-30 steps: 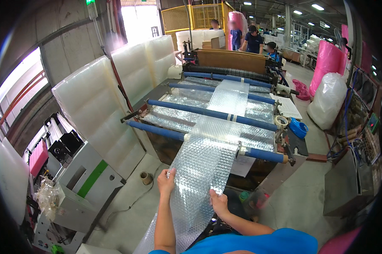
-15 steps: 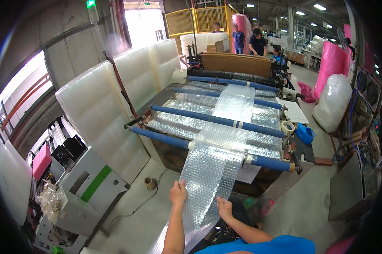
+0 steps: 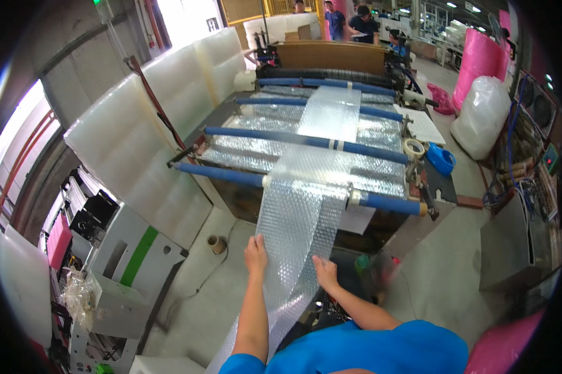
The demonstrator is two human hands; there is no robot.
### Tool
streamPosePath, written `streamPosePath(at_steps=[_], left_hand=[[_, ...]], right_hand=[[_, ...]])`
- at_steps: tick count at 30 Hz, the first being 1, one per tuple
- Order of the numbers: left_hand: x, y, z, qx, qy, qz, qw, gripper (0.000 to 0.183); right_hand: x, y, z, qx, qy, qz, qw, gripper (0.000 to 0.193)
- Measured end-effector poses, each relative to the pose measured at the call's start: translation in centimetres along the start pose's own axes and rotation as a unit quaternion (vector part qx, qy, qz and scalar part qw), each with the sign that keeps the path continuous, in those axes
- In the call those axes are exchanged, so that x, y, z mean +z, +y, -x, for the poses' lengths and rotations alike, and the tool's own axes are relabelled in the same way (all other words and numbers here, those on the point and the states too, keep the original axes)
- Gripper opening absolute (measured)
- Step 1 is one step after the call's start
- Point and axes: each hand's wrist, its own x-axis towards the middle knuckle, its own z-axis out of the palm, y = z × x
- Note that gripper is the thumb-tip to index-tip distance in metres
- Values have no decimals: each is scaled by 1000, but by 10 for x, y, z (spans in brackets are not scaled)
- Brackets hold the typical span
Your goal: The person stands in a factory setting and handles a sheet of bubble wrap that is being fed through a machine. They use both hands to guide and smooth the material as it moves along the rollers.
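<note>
A long strip of clear bubble wrap (image 3: 296, 218) runs from the roller machine toward me and drops past my body at the lower left. My left hand (image 3: 256, 254) is closed on its left edge. On the opposite edge, my right hand (image 3: 325, 272) grips the film, thumb on top. The strip passes over the nearest blue roller (image 3: 221, 174) and under or over several more, such as the second blue roller (image 3: 281, 138); which, I cannot tell everywhere. Silvery film (image 3: 380, 177) lies beneath the strip on the machine bed.
A roll of tape (image 3: 413, 147) and a blue tape dispenser (image 3: 441, 159) sit at the machine's right corner. Wrapped white stacks (image 3: 125, 137) stand on the left, beside a grey machine (image 3: 122, 274). A cardboard core (image 3: 216, 244) is on the floor. People (image 3: 363, 26) stand beyond the machine.
The view has shifted, so the machine sits higher and further left in the picture. Both hands still grip the bubble wrap's edges, and more of my blue sleeves and shirt shows.
</note>
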Motion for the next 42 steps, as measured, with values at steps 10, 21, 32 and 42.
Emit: streamPosePath(at_steps=[10, 21, 32, 42], left_hand=[[8, 4, 0, -53, -37, 8, 998, 47], [26, -17, -10, -28, -57, -3, 998, 45], [50, -23, -17, 10, -27, -15, 999, 47], [54, 66, -98, -30, -26, 111, 993, 46]], right_hand=[[-8, -2, -4, -6, 8, -13, 1000, 40], [-11, -8, -2, -32, 13, 26, 999, 34], [-21, 0, -22, 2, -1, 5, 1000, 32], [-46, -61, -106, -50, 70, -48, 995, 37]])
